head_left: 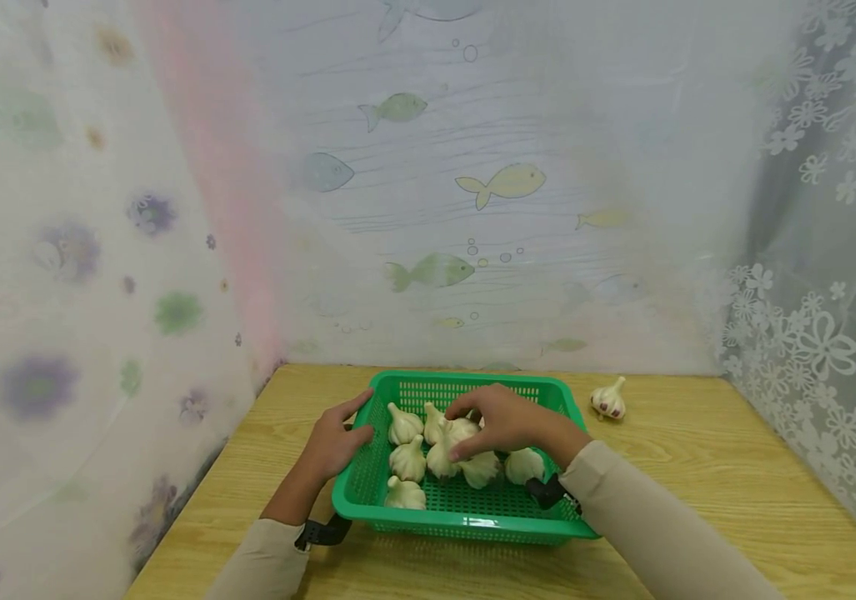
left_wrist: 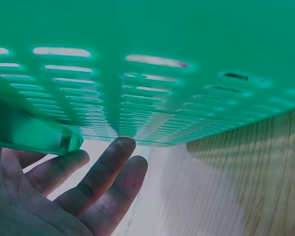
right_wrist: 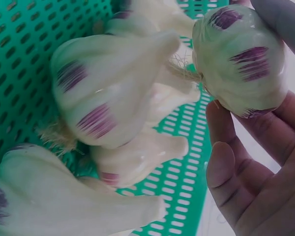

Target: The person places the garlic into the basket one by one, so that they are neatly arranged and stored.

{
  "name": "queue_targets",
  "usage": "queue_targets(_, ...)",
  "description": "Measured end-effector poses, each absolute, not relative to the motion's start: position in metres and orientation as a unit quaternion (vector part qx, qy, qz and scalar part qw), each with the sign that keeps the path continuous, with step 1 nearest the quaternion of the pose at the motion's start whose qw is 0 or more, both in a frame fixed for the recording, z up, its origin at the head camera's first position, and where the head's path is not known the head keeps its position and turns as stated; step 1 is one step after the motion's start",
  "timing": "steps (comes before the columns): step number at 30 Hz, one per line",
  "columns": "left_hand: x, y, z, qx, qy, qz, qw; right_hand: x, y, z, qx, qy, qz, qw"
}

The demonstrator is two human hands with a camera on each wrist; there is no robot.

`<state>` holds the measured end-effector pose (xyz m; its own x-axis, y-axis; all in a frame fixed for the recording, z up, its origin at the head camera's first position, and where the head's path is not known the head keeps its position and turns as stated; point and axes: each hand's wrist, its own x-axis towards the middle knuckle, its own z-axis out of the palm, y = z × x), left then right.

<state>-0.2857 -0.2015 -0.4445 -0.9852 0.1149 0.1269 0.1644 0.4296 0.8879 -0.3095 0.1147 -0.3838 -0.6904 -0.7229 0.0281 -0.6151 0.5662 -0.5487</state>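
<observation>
A green plastic basket (head_left: 473,523) with slotted walls stands on the table, holding several white garlic bulbs (head_left: 407,460) with purple streaks. My left hand (head_left: 333,442) grips its left rim, thumb at the top edge and fingers (left_wrist: 101,174) along the outside. Over the middle of the basket, my right hand (head_left: 508,421) holds one garlic bulb (right_wrist: 241,61) between thumb and fingers, its roots facing the other bulbs. In the right wrist view a large garlic bulb (right_wrist: 108,88) lies close beside the held one, on top of others.
Another garlic bulb (head_left: 608,402) rests on the wooden table (head_left: 668,467), right of the basket's far corner. Curtains printed with fish (head_left: 510,181) and flowers (head_left: 825,343) hang behind and along both sides of the table. Each wrist wears a black strap.
</observation>
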Motion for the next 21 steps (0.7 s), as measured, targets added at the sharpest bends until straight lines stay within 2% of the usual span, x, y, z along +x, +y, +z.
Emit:
queue_targets(16, -0.287, -0.202, -0.446, -0.077, -0.849, -0.522, 0.023, -0.306, 0.111, -0.372, -0.395, 0.862, -0.303, 0.100)
queue_targets(21, -0.287, -0.202, -0.445, -0.074, -0.851, -0.519, 0.024, -0.306, 0.109, -0.372, -0.432, 0.838, -0.305, 0.131)
